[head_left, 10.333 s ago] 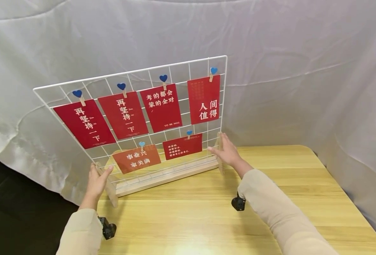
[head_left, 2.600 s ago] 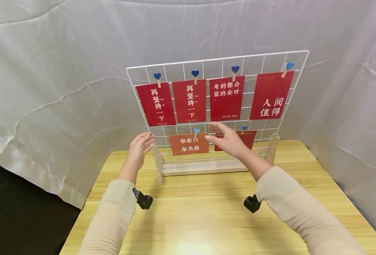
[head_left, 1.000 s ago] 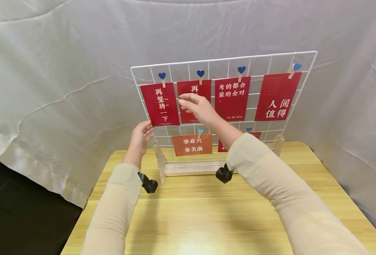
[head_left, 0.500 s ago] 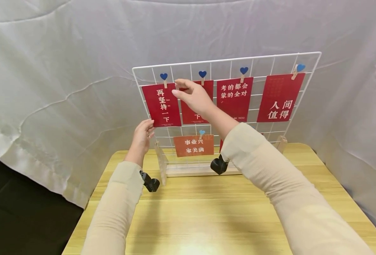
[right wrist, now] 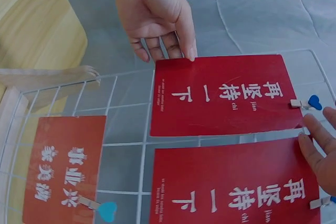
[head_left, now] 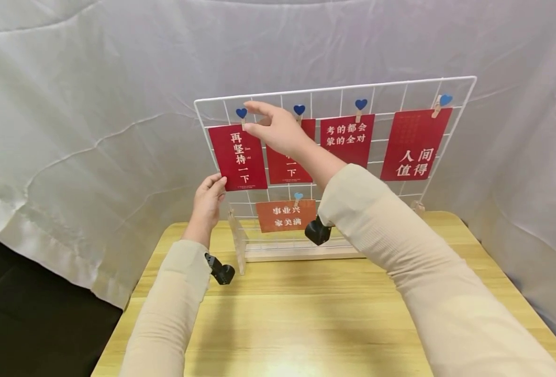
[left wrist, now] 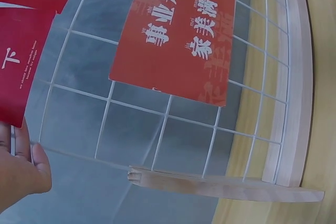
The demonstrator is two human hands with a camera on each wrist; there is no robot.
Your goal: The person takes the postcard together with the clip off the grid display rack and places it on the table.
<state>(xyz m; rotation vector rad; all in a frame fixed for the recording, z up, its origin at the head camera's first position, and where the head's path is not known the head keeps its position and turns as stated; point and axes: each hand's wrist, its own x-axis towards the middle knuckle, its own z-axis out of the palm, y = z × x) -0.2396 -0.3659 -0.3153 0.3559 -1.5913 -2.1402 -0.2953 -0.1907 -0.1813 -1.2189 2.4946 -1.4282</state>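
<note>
A white wire grid stands on a wooden base at the table's far edge. Red cards hang on it from blue heart clips. My left hand pinches the lower left corner of the leftmost red card, thumb on its front; the right wrist view shows this left hand at the card edge. My right hand is raised at the card's top, forefinger and thumb spread apart beside its blue heart clip. In the right wrist view my fingertips lie just short of that clip.
Three more red cards hang along the top row, and an orange card hangs below, also visible in the left wrist view. The wooden table lies in front. White cloth hangs behind. A dark drop lies left of the table.
My right hand has risen from the lower row to the top of the leftmost card. My left hand has moved up to that card's bottom corner. The grid has stayed put.
</note>
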